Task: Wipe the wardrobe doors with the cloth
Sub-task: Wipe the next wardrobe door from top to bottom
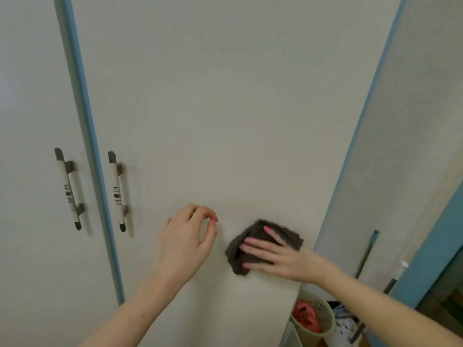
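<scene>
Here the right hand's fingers (258, 242) lie straight and spread, pressing the crumpled dark cloth (288, 236) flat on the right-hand wardrobe door (225, 108), low down near its right edge; the left hand (185, 236), just left of the cloth, has its fingers curled, forefinger tip towards thumb, holding nothing visible (perhaps picking at a mark); most of the panel lies above and leftward, towards the door handle (117, 191), so the right hand probably sweeps that way.

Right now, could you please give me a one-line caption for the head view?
Right hand presses a dark cloth against the wardrobe door; left hand beside it, fingers curled.
</scene>
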The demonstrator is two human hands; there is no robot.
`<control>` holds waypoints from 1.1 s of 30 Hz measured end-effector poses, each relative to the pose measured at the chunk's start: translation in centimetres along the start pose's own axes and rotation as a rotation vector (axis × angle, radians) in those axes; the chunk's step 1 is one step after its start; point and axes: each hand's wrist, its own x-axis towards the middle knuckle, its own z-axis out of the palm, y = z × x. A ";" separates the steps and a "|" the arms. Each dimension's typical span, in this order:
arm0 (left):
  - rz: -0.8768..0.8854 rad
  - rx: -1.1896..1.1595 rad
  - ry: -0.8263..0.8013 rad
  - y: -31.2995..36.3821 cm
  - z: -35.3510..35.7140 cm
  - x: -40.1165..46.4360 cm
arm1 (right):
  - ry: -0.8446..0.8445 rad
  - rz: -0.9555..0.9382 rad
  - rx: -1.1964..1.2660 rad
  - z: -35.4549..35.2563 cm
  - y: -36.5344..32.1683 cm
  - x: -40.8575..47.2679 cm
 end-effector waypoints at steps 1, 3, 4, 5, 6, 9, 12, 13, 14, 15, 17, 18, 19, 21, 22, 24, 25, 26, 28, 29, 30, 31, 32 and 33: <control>-0.006 -0.001 0.004 -0.2 -0.1 0.0 | 0.074 0.067 0.001 -1.2 1.7 1.5; -0.014 -0.011 0.009 -0.4 -0.4 -0.1 | 0.215 0.207 -0.083 -3.8 5.4 4.5; -0.014 -0.013 0.012 -0.5 -0.6 -0.2 | 0.270 0.295 -0.120 -5.0 7.1 5.9; -0.013 -0.012 0.019 -0.7 -0.7 -0.3 | 0.316 0.381 -0.119 -5.8 8.3 7.1; -0.014 -0.014 0.028 -1.0 -0.9 -0.5 | 0.355 0.452 -0.086 -6.2 8.9 8.2; -0.030 -0.019 0.044 -2.1 -1.2 -1.3 | 0.401 0.545 0.035 -5.5 7.4 10.3; -0.066 0.020 0.064 -3.6 -1.2 -2.3 | 0.343 0.498 0.078 -2.1 2.2 10.8; -0.081 0.033 0.068 -4.0 -1.2 -2.6 | 0.298 0.445 0.082 -0.7 0.2 10.7; -0.094 0.047 0.066 -4.6 -1.0 -3.1 | 0.251 0.380 0.100 0.8 -2.0 10.6; -0.103 0.061 0.055 -5.1 -0.8 -3.6 | 0.206 0.305 0.132 2.2 -4.0 10.4; -0.129 0.079 0.015 -6.3 -0.5 -4.8 | 0.111 0.147 0.166 4.6 -7.7 10.2; -0.150 0.090 0.000 -6.8 -0.5 -5.3 | 0.066 0.082 0.157 5.5 -9.2 10.2; -0.167 0.107 -0.006 -7.4 -0.5 -5.8 | 0.031 0.034 0.145 6.4 -10.5 10.2; -0.185 0.124 -0.012 -8.2 -0.7 -6.5 | -0.006 -0.011 0.135 7.3 -11.8 10.4; -0.194 0.118 -0.013 -8.5 -0.8 -6.7 | 0.000 -0.018 0.128 7.5 -11.9 10.5; -0.212 0.104 -0.010 -9.0 -1.3 -7.0 | 0.055 -0.029 0.145 7.1 -11.2 11.2; -0.221 0.101 -0.008 -9.2 -1.6 -7.1 | 0.090 -0.016 0.171 6.4 -10.4 11.7; -0.231 0.095 -0.003 -9.4 -1.9 -7.3 | 0.136 0.027 0.201 5.5 -9.2 12.6; -0.260 0.078 0.005 -10.0 -2.5 -7.9 | 0.271 0.190 0.226 3.2 -6.7 15.1; -0.269 0.083 0.000 -10.2 -2.7 -8.3 | 0.341 0.295 0.221 2.0 -5.4 16.6; -0.271 0.101 -0.011 -10.5 -2.8 -8.8 | 0.393 0.400 0.201 1.0 -4.3 17.9; -0.277 0.121 -0.024 -10.8 -2.9 -9.4 | 0.417 0.492 0.174 0.3 -3.5 19.0; -0.293 0.137 -0.034 -11.2 -3.1 -9.9 | 0.424 0.558 0.153 -0.1 -3.2 19.9; -0.313 0.144 -0.036 -11.5 -3.2 -10.3 | 0.420 0.594 0.141 -0.2 -3.4 20.5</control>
